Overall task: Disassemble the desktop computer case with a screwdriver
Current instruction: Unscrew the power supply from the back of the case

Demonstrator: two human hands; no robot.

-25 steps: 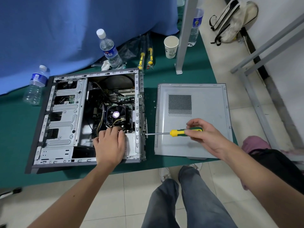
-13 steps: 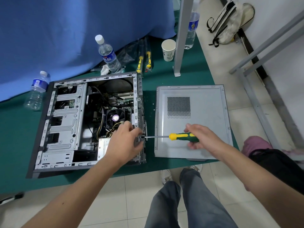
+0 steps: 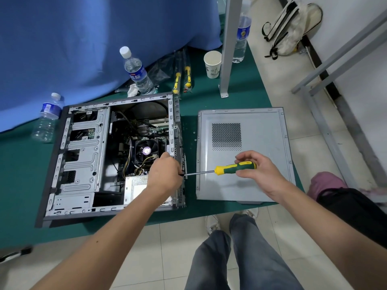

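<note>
1. Computer case (image 3: 83,160) lies on its side on the green table (image 3: 21,185), open face up, so its rear edge faces the person and takes a tool held level.
2. Inside sit a fan (image 3: 146,150) over the board, bundled wires, drive bays on the left and a silver box near the front corner.
3. Screwdriver (image 3: 222,169) lies level, its tip at the rear edge, likely on a screw there.
4. Right hand (image 3: 257,172) curls round the green and yellow handle to turn it.
5. Left hand (image 3: 165,174) rests at the case's rear edge by the tip, probably steadying it; its fingers are hidden, so its grip cannot be told.
6. Removed side panel (image 3: 251,153) lies flat beside the case, under the screwdriver.
7. Farther off stand a paper cup (image 3: 212,63), contents unseen, and a water bottle (image 3: 138,74).
</note>
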